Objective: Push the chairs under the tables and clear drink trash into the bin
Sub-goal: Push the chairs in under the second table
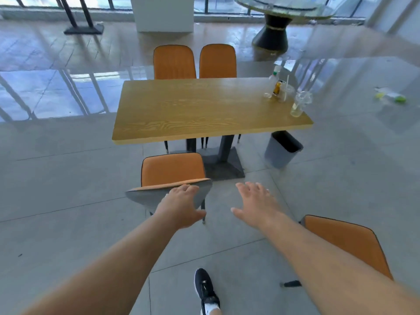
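An orange chair (pixel 172 170) with a grey back stands pulled out from the wooden table (pixel 204 110). My left hand (pixel 181 205) rests on the top of its backrest, fingers over the edge. My right hand (pixel 256 201) hovers open over the floor to the chair's right, touching nothing. A second orange chair (pixel 345 242) stands away from the table under my right forearm. On the table's right end are a plastic bottle (pixel 273 80), a small orange bottle (pixel 277 87) and two clear plastic cups (pixel 298 105). A grey bin (pixel 283 148) stands on the floor beside that end.
Two more orange chairs (pixel 195 62) are tucked in at the table's far side. Litter (pixel 391 97) lies on the floor at the right. A round glass table (pixel 284 7) on a black pedestal and a white pillar (pixel 162 13) stand further back. My black shoe (pixel 204 289) is below.
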A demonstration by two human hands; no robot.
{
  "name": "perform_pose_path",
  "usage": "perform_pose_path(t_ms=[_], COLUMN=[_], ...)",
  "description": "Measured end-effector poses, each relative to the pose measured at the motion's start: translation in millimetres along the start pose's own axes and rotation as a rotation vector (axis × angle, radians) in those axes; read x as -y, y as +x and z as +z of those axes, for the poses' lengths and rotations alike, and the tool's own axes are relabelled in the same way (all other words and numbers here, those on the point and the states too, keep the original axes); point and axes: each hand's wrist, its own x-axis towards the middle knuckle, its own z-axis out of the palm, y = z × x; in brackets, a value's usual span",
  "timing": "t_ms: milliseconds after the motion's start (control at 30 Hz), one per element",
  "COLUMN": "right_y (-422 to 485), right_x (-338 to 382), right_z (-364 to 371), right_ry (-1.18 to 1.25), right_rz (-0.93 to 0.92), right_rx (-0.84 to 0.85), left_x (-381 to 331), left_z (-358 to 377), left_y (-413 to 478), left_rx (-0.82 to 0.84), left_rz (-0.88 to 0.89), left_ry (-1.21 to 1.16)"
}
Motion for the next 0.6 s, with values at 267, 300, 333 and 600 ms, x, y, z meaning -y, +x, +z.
perform_pose_path(t_ms=[267, 300, 333, 600], right_y=[-163.5, -180.8, -197.6, -323.6], right_x=[-126.5, -146.7, -167.6, -361.7], right_z=[4.7, 8.0, 12.0, 68.0], right_ry=[-0.021, -0.019, -0.013, 0.062], right_rz=[0.145, 0.177, 0.21, 0.428], right_rx=[-0.007, -0.006, -0.008, -0.009], left_x=[-168.5, -190.2, -212.1, -415.2], left_z=[78.1, 90.3, 103.0, 226.6], left_y=[-53.0, -58.7, -63.7, -77.5], left_rx=[0.049, 0.062, 0.076, 0.223], left_rz=[0.259, 0.289, 0.316, 0.466], left_ry=[0.006, 0.011, 0.018, 0.163])
